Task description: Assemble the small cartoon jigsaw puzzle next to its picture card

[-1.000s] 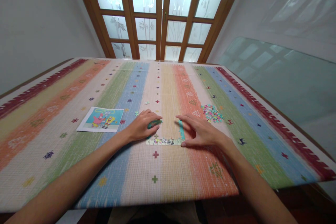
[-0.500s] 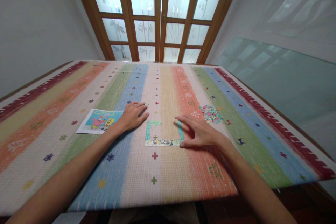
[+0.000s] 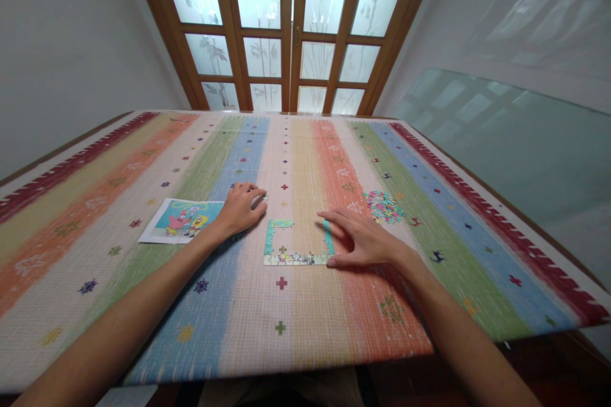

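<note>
A partly built jigsaw frame [image 3: 268, 243] lies on the striped tablecloth, with teal side pieces, a pale bottom row and a short top-left stretch. Just beyond its upper left corner is my left hand [image 3: 242, 208], fingers curled, with a small puzzle piece [image 3: 266, 195] at the fingertips. The fingers partly hide this piece. My right hand [image 3: 365, 238] rests open at the frame's right side. Its thumb is at the lower right corner and its fingers reach over the upper end of the right side; its palm holds nothing visible.
A heap of loose puzzle pieces [image 3: 383, 206] lies beyond my right hand. To the left, a printed reference picture [image 3: 165, 222] of cartoon figures sits partly behind my left forearm. The patterned tablecloth [image 3: 305, 324] covers the table; wooden glazed doors [image 3: 291, 32] stand behind it.
My left hand has drawn slightly back to the left, its fingers curling more, and the small piece at its fingertips has shifted a little nearer. My right hand stays in place.
</note>
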Demonstrator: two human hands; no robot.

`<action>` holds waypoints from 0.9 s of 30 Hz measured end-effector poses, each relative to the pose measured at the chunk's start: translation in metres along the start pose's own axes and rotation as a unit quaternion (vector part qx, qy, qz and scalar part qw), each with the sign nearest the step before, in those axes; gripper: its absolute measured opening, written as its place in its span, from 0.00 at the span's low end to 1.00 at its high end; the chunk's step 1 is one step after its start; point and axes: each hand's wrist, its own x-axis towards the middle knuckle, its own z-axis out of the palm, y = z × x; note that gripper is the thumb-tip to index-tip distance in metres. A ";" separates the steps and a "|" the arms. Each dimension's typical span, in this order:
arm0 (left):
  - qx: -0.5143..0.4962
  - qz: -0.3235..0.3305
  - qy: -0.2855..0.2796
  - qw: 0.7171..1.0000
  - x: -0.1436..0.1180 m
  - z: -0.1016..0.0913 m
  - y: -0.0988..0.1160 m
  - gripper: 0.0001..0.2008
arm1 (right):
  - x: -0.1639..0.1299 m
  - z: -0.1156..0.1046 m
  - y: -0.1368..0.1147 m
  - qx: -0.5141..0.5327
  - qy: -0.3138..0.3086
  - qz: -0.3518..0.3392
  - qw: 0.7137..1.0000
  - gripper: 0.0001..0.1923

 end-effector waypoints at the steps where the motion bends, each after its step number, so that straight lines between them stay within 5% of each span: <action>1: 0.002 -0.004 0.000 1.000 0.001 0.001 0.000 0.15 | 0.000 0.000 0.000 -0.001 0.001 -0.001 1.000 0.48; 16: -0.082 -0.025 0.020 0.996 0.003 -0.003 0.005 0.06 | 0.000 -0.002 -0.003 0.013 -0.010 0.011 1.000 0.47; 27: -0.164 0.086 -0.008 0.983 -0.014 -0.001 0.064 0.06 | 0.001 -0.002 -0.002 0.016 -0.008 0.006 1.000 0.48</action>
